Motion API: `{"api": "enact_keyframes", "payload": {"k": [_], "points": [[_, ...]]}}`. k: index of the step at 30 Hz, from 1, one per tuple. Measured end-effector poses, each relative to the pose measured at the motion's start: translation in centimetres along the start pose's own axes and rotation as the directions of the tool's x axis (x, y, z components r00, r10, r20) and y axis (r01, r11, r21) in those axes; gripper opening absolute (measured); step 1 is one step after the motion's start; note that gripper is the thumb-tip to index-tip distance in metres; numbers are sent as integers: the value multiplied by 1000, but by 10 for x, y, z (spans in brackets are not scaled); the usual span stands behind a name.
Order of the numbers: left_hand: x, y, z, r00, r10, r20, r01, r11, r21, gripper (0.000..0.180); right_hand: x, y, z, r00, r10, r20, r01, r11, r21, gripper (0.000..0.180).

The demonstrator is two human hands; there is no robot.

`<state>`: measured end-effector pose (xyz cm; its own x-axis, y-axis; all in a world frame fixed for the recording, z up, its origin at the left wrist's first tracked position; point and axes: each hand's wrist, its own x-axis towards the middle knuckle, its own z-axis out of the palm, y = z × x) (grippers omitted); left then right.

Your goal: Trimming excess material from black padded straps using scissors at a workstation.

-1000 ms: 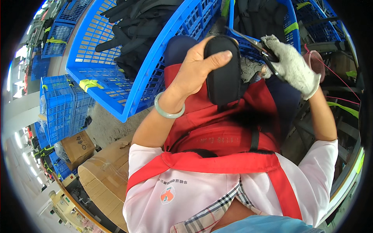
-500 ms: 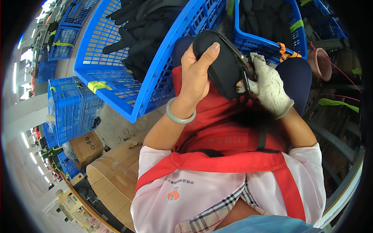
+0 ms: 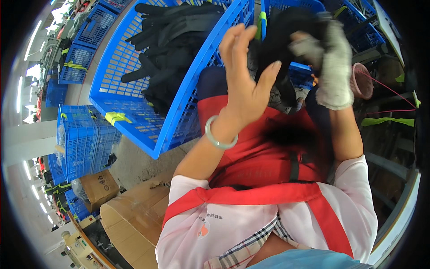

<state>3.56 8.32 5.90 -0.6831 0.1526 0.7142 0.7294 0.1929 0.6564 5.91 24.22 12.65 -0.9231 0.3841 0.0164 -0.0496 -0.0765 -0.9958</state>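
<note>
The bare left hand [image 3: 244,85], a pale green bangle [image 3: 218,134] on its wrist, is raised with fingers spread and slightly curled, holding nothing; its fingertips reach toward a dark, soft, blurred piece of black fabric [image 3: 286,40] that hangs just to the right of it. The right hand [image 3: 333,67], in a grey-white knitted work glove, is closed around the upper part of that black piece, so it is the nearer hand and the one bearing it. The piece seems to run lengthwise from top to bottom, though motion blur makes its outline uncertain. To the left of the black piece sits a large blue plastic lattice crate [image 3: 134,89] heaped with similar black items [image 3: 172,49]; to its right, past the gloved hand, a small pink mesh basket [image 3: 362,80] shows. Below it lies the person's red apron [image 3: 264,166].
</note>
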Motion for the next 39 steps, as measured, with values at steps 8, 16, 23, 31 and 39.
{"api": "enact_keyframes", "payload": {"k": [8,16,23,31,39], "points": [[-8,8,10,811,-372,451,549,220,-806,40,-19,32,-55,695,-717,60,648,588,-483,15],[-28,-42,-16,708,-660,253,474,178,-862,28,-40,106,-32,918,287,275,-314,948,57,29],[-48,-55,-39,667,-703,247,543,230,-808,31,-40,126,-13,875,277,397,-257,961,-103,48],[-60,-67,-45,694,-691,203,545,319,-776,24,-49,178,-25,832,358,424,-393,920,-6,57],[-44,-63,-72,643,-763,-61,430,426,-796,23,-65,182,-12,834,161,528,-105,985,-135,53]]}}
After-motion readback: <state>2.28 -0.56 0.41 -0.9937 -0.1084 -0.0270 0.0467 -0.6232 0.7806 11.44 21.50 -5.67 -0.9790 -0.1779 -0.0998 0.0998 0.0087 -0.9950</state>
